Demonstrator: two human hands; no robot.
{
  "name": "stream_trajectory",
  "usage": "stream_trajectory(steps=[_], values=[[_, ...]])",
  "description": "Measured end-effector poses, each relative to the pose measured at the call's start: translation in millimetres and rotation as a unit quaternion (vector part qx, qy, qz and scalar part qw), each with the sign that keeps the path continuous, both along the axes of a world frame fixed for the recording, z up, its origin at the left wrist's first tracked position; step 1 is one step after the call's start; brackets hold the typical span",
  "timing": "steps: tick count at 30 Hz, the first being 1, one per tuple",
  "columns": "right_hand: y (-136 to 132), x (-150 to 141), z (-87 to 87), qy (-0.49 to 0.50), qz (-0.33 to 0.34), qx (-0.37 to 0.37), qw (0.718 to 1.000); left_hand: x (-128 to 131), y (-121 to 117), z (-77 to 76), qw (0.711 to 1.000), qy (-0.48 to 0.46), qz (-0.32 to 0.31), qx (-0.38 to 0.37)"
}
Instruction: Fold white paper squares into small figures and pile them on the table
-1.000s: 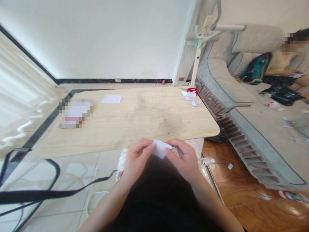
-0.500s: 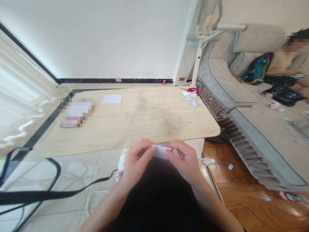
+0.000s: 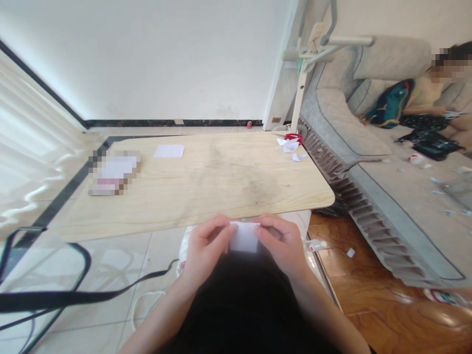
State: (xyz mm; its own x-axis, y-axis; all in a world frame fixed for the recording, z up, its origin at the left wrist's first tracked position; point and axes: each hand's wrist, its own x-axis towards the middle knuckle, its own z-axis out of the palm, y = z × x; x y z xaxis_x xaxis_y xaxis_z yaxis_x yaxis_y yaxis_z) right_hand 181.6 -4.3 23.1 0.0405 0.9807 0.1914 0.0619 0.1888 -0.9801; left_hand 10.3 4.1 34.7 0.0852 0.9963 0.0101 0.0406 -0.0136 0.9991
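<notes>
Between my hands, just off the near edge of the table, is a small piece of white paper [image 3: 244,238]. My left hand [image 3: 209,241] pinches its left upper corner between thumb and fingers. On the other side my right hand [image 3: 280,241] grips the right upper corner the same way. The paper hangs with its broad face toward me, over dark clothing. Farther off on the table [image 3: 221,182], folded white paper pieces [image 3: 289,145] lie at the back right beside red-handled scissors [image 3: 294,138].
A flat white sheet [image 3: 169,151] and a blurred-out stack [image 3: 116,172] lie on the table's left part. At right are a sofa [image 3: 372,123] with a seated person and a teal backpack [image 3: 391,104]. A black strap [image 3: 92,296] crosses the lower left.
The paper has tilted so that more of its face shows, hanging lower between my hands. Both hands keep their pinch on its corners. The view has shifted slightly.
</notes>
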Motion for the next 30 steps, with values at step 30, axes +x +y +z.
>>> stream_trajectory(steps=[30], values=[[7, -3, -18.5, 0.019, 0.039, -0.083, 0.996, -2, 6, -25.3, 0.994, -0.066, 0.045, -0.079]])
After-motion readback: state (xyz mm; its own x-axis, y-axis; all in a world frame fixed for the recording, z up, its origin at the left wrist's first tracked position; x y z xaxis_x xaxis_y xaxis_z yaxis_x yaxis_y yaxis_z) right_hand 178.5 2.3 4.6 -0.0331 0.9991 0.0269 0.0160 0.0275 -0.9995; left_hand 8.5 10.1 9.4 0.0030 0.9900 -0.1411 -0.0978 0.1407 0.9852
